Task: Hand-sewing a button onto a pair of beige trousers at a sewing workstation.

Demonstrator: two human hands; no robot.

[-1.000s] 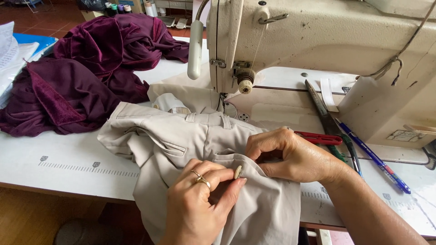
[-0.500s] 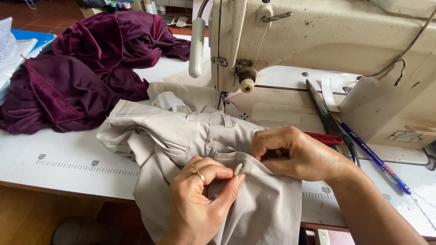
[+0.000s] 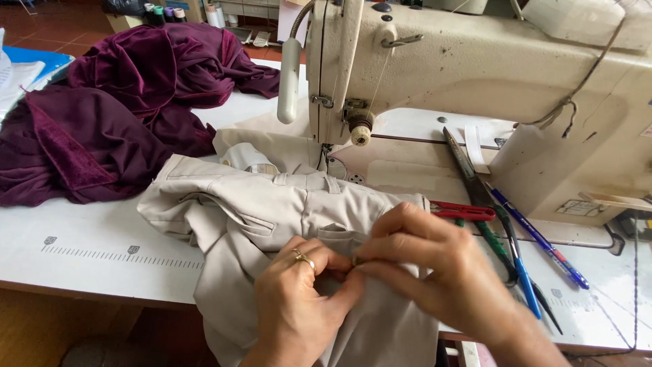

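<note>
White table (image 3: 88, 251) bears beige trousers (image 3: 272, 211) pinched under both hands (image 3: 380, 278).

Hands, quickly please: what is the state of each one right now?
Left hand: closed, pinching the beige trousers at the fingertips.
Right hand: closed, pinching the same fabric where the fingertips meet.

Count of things on the counter (image 3: 88, 251), by kind.
Hands: two, left hand (image 3: 299, 306) and right hand (image 3: 435, 272), with one ring (image 3: 303, 257) on the left. Garments: one beige (image 3: 272, 211), one purple velvet heap (image 3: 115, 115). One sewing machine (image 3: 475, 75). Blue pens (image 3: 536, 238): two. Red-handled snips (image 3: 462, 211): one. Dark scissors (image 3: 468, 170): one. Thread cones (image 3: 163, 12) at the far edge: blurred, count uncertain.
</note>
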